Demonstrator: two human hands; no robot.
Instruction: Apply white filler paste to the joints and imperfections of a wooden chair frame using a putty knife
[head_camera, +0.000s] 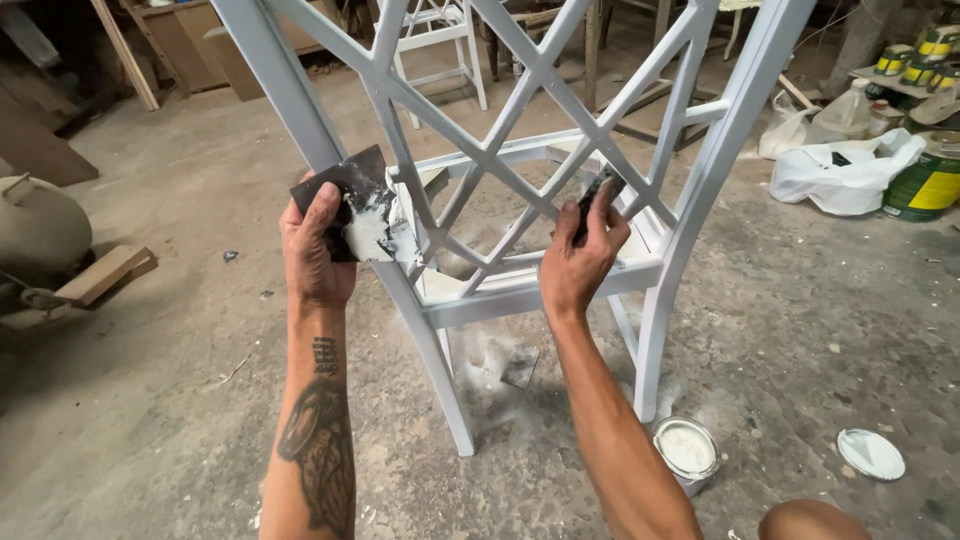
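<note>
A: Item one — the left hand (318, 250)?
B: Closed around a dark flat board (352, 205), thumb over its near face, a smear of white putty (372, 228) on it. The board touches the left upright of the white lattice-back chair (520, 290).

A: Item two — the right hand (578, 262)?
B: Fingers pinched on a small dark scraper (598, 195), its tip pressed against a crossing slat of the lattice. Possibly a putty knife; the blade is too small to be sure.

A: Chair, position?
B: Standing on the concrete floor (180, 400), back toward the camera, between both forearms.

A: Floor items?
B: An open tin of white filler (686, 450) just beside the right forearm, its lid (870, 454) lying apart. A dark sanding scrap (520, 366) under the seat. White bags (845, 175) and green-and-yellow paint cans (928, 180) at far right.
</note>
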